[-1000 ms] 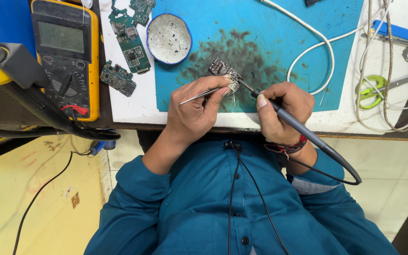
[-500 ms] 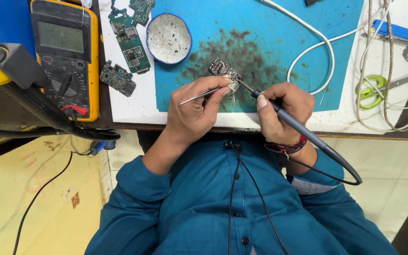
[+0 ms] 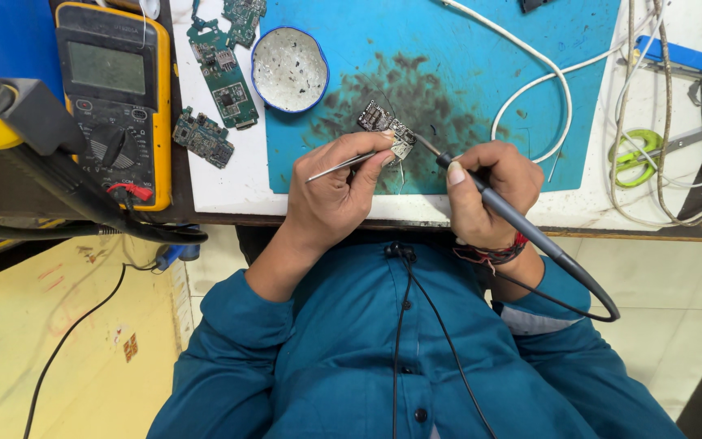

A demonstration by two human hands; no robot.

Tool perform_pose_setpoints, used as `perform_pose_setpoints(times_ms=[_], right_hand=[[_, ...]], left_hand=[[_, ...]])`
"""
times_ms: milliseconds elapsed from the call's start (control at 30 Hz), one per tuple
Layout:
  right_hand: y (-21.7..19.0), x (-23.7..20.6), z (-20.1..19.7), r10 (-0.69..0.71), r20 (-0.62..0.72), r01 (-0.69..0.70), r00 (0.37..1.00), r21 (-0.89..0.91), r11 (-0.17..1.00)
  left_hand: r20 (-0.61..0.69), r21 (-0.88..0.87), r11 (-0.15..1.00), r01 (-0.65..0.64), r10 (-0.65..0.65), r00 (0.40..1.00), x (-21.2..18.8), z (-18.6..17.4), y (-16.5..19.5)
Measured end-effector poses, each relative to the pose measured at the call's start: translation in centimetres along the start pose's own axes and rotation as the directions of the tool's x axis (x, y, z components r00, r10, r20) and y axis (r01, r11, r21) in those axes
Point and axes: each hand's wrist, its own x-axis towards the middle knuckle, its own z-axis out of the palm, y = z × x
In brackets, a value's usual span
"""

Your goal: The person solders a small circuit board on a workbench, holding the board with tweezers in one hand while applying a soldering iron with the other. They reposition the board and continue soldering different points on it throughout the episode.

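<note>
A: Hands first. What is held?

B: A pair of metal tweezers (image 3: 343, 165) is gripped in the left hand (image 3: 336, 191), fingers closed round the shaft, tips laid against a small circuit board (image 3: 387, 128). A soldering iron (image 3: 481, 195) is pinched pen-fashion in the right hand (image 3: 485, 189), its tip brought to the board's right edge. Whether tip and board are touching cannot be told.

A: Location of the board?

B: It is found on the blue work mat (image 3: 481, 73), over a dark scorched patch, just beyond the fingertips.

A: Progress?

B: The work is judged to be mid-course. The board is steadied and the iron is applied at one spot; no finished joint can be made out, and a thin loose wire is seen hanging from the board's near edge.

A: Appearance of the board?

B: Small, dark, irregular in outline, densely populated; finer detail is too small to read.

A: Surroundings?

B: A white bowl with a blue rim (image 3: 289, 68) is noted beyond the left hand, green circuit boards (image 3: 223, 77) beside it, and a yellow multimeter (image 3: 115, 89) further left.
</note>
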Motion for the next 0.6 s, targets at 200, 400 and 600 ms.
perform_pose_setpoints(times_ms=[200, 400, 600], right_hand=[[0.0, -0.1, 0.2, -0.005, -0.022, 0.005, 1.0, 0.01, 1.0], [-0.2, -0.1, 0.2, 0.011, -0.019, -0.011, 1.0, 0.008, 1.0], [-0.4, 0.1, 0.6, -0.012, -0.031, 0.013, 0.999, 0.017, 1.0]], left_hand=[[-0.062, -0.089, 0.996, 0.02, -0.025, 0.998, -0.9, 0.0, -0.6], [-0.357, -0.292, 0.956, -0.027, -0.083, 0.93, -1.1, -2.2, -2.1], [-0.434, -0.182, 0.983, -0.015, -0.066, 0.899, 0.8, -3.9, -3.4]])
